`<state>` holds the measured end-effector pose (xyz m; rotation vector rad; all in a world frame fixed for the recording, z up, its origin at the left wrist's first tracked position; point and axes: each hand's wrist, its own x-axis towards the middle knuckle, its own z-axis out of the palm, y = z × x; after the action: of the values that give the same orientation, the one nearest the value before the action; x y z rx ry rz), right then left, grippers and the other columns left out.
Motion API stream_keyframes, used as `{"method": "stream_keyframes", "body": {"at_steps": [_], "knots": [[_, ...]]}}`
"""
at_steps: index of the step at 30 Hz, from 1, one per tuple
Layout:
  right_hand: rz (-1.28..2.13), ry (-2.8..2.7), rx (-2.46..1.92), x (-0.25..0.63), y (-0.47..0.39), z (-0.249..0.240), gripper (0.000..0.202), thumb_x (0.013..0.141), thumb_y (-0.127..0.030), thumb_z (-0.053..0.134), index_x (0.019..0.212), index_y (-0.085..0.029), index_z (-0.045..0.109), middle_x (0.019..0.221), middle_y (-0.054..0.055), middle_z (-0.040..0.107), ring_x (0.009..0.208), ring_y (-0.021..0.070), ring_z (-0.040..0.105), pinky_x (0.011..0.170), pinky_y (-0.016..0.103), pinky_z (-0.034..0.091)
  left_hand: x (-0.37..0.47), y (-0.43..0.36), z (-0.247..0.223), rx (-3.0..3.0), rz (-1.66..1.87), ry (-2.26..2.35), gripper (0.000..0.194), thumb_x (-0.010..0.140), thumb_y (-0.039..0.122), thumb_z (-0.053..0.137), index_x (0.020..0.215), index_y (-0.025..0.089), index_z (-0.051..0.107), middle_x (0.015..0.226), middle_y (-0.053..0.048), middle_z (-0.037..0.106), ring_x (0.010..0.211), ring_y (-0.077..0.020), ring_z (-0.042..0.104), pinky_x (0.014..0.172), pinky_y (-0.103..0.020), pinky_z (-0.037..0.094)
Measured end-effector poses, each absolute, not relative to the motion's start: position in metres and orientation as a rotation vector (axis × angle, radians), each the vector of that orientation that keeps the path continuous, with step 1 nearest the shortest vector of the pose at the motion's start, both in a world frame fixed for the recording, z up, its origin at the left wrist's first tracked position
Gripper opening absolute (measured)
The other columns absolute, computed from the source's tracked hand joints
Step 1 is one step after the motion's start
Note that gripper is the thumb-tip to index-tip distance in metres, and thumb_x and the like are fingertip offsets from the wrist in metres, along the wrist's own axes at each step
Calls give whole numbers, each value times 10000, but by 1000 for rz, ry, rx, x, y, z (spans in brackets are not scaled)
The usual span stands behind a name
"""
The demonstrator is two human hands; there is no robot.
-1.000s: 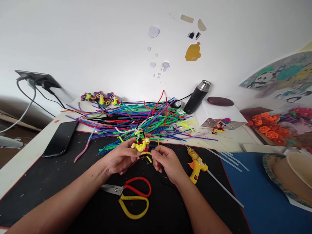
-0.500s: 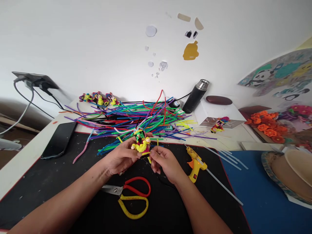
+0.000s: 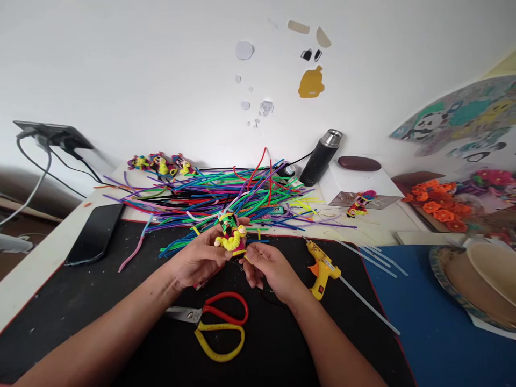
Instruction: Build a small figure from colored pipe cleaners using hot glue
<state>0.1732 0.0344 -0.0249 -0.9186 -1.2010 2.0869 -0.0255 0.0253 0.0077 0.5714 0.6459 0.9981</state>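
Observation:
A small pipe-cleaner doll [image 3: 233,236] with a green and black face, yellow arms and a dark red body is held over the black mat. My left hand [image 3: 203,253] grips it from the left, fingers behind its back. At the doll's lower right edge, my right hand [image 3: 266,264] has thumb and forefinger pinched together against its yellow-trimmed base. Whether a strand is between those fingertips is hidden. Scissors [image 3: 220,325] with one red and one yellow handle lie just below the hands. To the right rests a yellow glue gun [image 3: 322,269] with a glue stick in it.
Many coloured pipe cleaners [image 3: 209,193] lie heaped behind the hands. A phone [image 3: 95,234] is at left, and a black flask [image 3: 321,157] leans by a white box [image 3: 363,183]. Finished dolls [image 3: 161,163] stand at the wall, another doll [image 3: 362,204] by the box. Loose glue sticks [image 3: 381,257] lie at right.
The yellow strip that stuck out below the doll by my right fingertips now hardly shows. My right fingers have moved slightly in against the base. The whole view has shifted a little.

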Motion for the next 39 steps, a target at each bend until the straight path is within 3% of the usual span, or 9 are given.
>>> {"method": "stream_keyframes", "body": {"at_steps": [4,13,20,28,32,35,39], "knots": [[2122,-1136,-921,175,34,-21,534,835,-685,772,808,-163,662,577,-36,571,453,91,512,396,212,263,-27,27,3,588,1006,666,784,653,49,872,1394,221,682,982,-51,781,886,-181,719,804,-240,552],[2159,-1005,-849,177,34,-17,484,827,-561,842,706,-189,557,570,-60,525,458,77,483,409,209,267,-25,27,4,596,984,644,698,654,57,873,1321,192,723,956,-46,788,901,-177,728,824,-223,537],[2104,-990,-833,175,33,-16,446,819,-526,852,713,-188,581,531,-74,497,436,73,447,400,203,266,-25,28,1,537,988,644,754,656,9,842,1370,198,689,987,-53,786,912,-177,716,843,-242,525],[1998,-926,-855,176,36,-19,413,818,-491,848,723,-194,578,531,-74,501,425,76,434,385,196,258,-23,32,-8,514,947,663,399,714,57,883,1092,133,777,959,-57,754,862,-155,693,810,-248,550],[1939,-924,-870,177,37,-21,406,823,-474,841,711,-197,568,522,-76,498,415,75,429,381,195,259,-25,30,-13,461,935,642,434,745,46,874,1154,143,765,1008,-48,748,838,-129,690,792,-229,560],[1920,-928,-880,178,37,-19,394,822,-474,837,726,-199,572,523,-80,496,414,75,426,381,194,261,-27,26,-15,446,913,592,431,754,94,900,1156,159,760,1045,-54,753,910,-159,719,833,-245,570],[1866,-989,-901,179,37,-17,416,830,-505,819,724,-208,549,519,-82,498,418,77,422,391,197,280,-27,22,-17,441,892,535,478,797,281,925,1227,186,740,1076,-70,758,978,-209,733,881,-309,588]]}}
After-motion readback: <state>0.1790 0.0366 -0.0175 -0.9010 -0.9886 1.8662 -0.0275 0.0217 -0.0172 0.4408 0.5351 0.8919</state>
